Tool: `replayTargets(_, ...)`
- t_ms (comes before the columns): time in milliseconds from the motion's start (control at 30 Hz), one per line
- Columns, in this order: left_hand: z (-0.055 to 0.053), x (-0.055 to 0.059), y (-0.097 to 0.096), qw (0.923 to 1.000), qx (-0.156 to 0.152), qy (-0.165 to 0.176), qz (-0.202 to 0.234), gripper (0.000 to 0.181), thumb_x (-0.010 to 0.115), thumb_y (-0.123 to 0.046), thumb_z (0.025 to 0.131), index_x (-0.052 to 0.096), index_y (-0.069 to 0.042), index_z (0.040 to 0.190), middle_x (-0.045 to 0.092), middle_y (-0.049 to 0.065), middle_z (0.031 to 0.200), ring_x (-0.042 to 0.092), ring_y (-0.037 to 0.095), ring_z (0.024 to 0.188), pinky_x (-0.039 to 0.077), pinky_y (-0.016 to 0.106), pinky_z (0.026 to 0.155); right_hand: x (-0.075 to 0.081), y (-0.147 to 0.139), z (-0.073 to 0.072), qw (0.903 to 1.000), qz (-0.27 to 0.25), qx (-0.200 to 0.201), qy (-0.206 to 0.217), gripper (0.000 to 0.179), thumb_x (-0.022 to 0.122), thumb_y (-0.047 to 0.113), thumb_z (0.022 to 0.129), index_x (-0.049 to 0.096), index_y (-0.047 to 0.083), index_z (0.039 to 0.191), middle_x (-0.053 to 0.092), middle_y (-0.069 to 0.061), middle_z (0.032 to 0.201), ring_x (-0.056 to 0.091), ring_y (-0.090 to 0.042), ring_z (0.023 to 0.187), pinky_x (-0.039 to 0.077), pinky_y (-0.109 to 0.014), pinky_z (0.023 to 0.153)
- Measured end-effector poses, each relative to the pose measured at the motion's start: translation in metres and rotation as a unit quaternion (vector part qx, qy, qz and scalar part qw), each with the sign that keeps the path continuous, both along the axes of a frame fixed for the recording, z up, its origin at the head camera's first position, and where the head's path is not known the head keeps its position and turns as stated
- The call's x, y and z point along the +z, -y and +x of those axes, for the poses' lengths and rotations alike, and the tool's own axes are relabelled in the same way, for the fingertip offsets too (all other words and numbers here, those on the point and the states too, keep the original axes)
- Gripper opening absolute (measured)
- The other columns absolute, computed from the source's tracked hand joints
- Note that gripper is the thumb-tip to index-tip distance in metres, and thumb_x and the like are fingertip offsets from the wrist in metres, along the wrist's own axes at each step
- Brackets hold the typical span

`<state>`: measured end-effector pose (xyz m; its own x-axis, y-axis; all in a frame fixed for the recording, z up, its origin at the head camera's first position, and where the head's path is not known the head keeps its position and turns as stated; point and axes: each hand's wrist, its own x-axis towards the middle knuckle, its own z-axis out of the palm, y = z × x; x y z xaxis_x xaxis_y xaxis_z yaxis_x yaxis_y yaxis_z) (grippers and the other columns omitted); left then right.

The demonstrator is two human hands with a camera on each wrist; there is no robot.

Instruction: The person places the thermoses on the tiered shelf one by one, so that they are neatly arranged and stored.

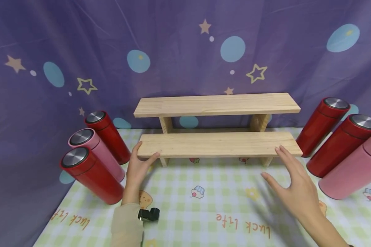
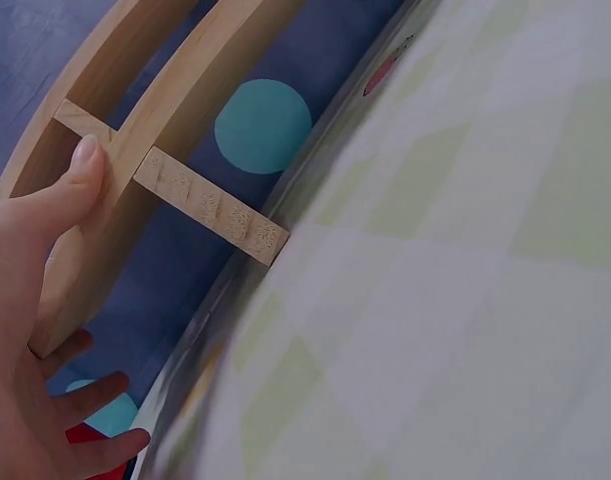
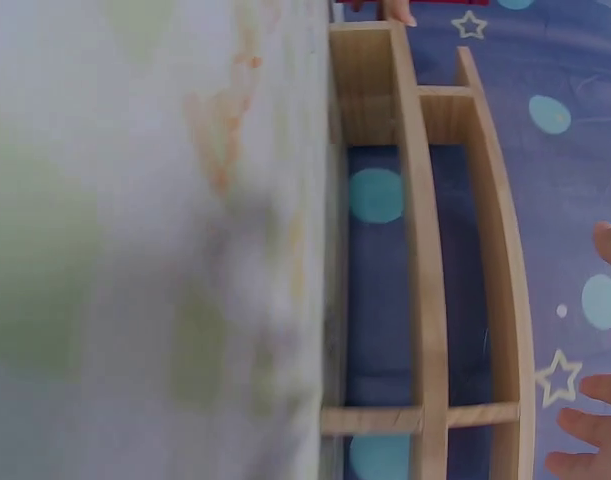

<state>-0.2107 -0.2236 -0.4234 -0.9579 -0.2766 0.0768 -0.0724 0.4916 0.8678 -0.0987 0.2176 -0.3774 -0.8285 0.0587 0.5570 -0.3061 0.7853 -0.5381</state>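
A pale two-tier wooden shelf (image 1: 216,143) stands on the checked tablecloth. At the left end of its lower board, my left hand (image 1: 139,169) holds the corner, thumb along the front edge and a finger by the end. The left wrist view shows that thumb on the wood (image 2: 135,150) and the other fingers spread past the board's end. Near the right front corner, my right hand (image 1: 298,190) has its thumb and fingers spread and grips nothing. In the right wrist view, its fingertips (image 3: 595,425) appear apart from the shelf.
On the left stand two red thermoses (image 1: 94,175) (image 1: 111,137) with a pink thermos (image 1: 102,151) between them. Two more red thermoses (image 1: 323,127) (image 1: 343,144) and a pink thermos (image 1: 352,168) stand on the right. A purple patterned curtain (image 1: 179,41) hangs behind the shelf.
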Motion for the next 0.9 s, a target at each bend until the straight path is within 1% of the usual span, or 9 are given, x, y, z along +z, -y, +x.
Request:
replayTargets(33,0.001,0.000,0.000,1.0000,0.001,0.001,0.000,0.101,0.076,-0.061,0.079,0.024,-0.025,0.158,0.024,0.011,0.161,0.025,0.033,0.145,0.023,0.057,0.113,-0.002,-0.003,0.004,1.0000,-0.004,-0.005,-0.004,0.084,0.085,0.026,0.078,0.044,0.027,0.151,0.043,0.001,0.153,0.039,-0.025,0.139,0.036,-0.062,0.099)
replayTargets(100,0.002,0.001,0.001,1.0000,0.001,0.002,0.003,0.101,0.076,-0.059,0.079,0.024,-0.025,0.158,0.023,0.012,0.161,0.025,0.034,0.145,0.023,0.058,0.113,-0.006,-0.011,0.011,0.9997,-0.012,-0.016,-0.016,0.085,0.087,0.021,0.075,0.046,0.028,0.149,0.046,0.000,0.151,0.039,-0.016,0.139,0.036,-0.049,0.107)
replayTargets(133,0.002,0.001,0.001,1.0000,0.001,0.002,0.004,0.101,0.077,-0.059,0.079,0.024,-0.025,0.158,0.023,0.012,0.161,0.025,0.034,0.145,0.023,0.058,0.113,-0.007,-0.014,0.014,0.9994,-0.014,-0.023,-0.022,0.086,0.088,0.018,0.074,0.047,0.028,0.149,0.047,-0.001,0.150,0.039,-0.009,0.138,0.038,-0.039,0.106)
replayTargets(200,0.002,0.000,0.002,1.0000,0.000,0.000,0.003,0.101,0.077,-0.058,0.079,0.024,-0.024,0.158,0.023,0.012,0.161,0.025,0.034,0.145,0.022,0.058,0.113,-0.009,-0.022,0.020,0.9986,-0.026,-0.026,-0.038,0.087,0.088,0.011,0.070,0.050,0.025,0.147,0.049,-0.003,0.148,0.038,0.000,0.136,0.033,-0.020,0.105)
replayTargets(267,0.002,-0.001,0.002,1.0000,-0.002,-0.002,0.001,0.101,0.076,-0.058,0.080,0.024,-0.023,0.158,0.023,0.012,0.161,0.025,0.034,0.145,0.022,0.057,0.113,-0.010,-0.030,0.025,0.9978,-0.037,-0.033,-0.044,0.088,0.088,0.005,0.068,0.052,0.022,0.146,0.050,-0.003,0.147,0.037,0.007,0.133,0.027,-0.006,0.099)
replayTargets(300,0.002,-0.001,0.002,1.0000,-0.002,-0.003,0.000,0.101,0.076,-0.059,0.079,0.024,-0.023,0.158,0.024,0.012,0.161,0.025,0.033,0.145,0.022,0.057,0.114,-0.011,-0.034,0.027,0.9975,-0.042,-0.035,-0.044,0.089,0.088,0.002,0.067,0.052,0.021,0.146,0.050,-0.003,0.148,0.037,0.009,0.131,0.027,-0.003,0.095)
replayTargets(600,0.002,-0.002,0.003,1.0000,-0.004,-0.008,-0.003,0.100,0.076,-0.058,0.080,0.025,-0.022,0.158,0.024,0.012,0.161,0.024,0.032,0.146,0.021,0.057,0.114,-0.017,-0.061,0.048,0.9895,-0.064,-0.129,-0.011,0.083,0.085,0.004,0.074,0.051,0.027,0.146,0.048,0.014,0.147,0.034,0.013,0.131,0.020,-0.006,0.100)
replayTargets(767,0.003,-0.002,0.001,1.0000,-0.002,-0.005,0.008,0.099,0.077,-0.056,0.080,0.026,-0.022,0.157,0.024,0.011,0.161,0.023,0.032,0.146,0.021,0.057,0.114,-0.023,-0.078,0.051,0.9852,-0.095,-0.127,-0.064,0.072,0.082,0.001,0.077,0.056,0.016,0.143,0.050,0.026,0.138,0.041,0.014,0.123,0.026,-0.007,0.101)
replayTargets(900,0.003,-0.002,-0.001,0.9999,-0.001,-0.002,0.012,0.098,0.077,-0.055,0.080,0.026,-0.023,0.158,0.024,0.010,0.161,0.023,0.031,0.146,0.021,0.058,0.114,-0.031,-0.090,0.052,0.9808,-0.109,-0.108,-0.120,0.060,0.081,0.018,0.084,0.058,0.005,0.139,0.052,0.023,0.136,0.046,0.010,0.121,0.030,-0.011,0.101)
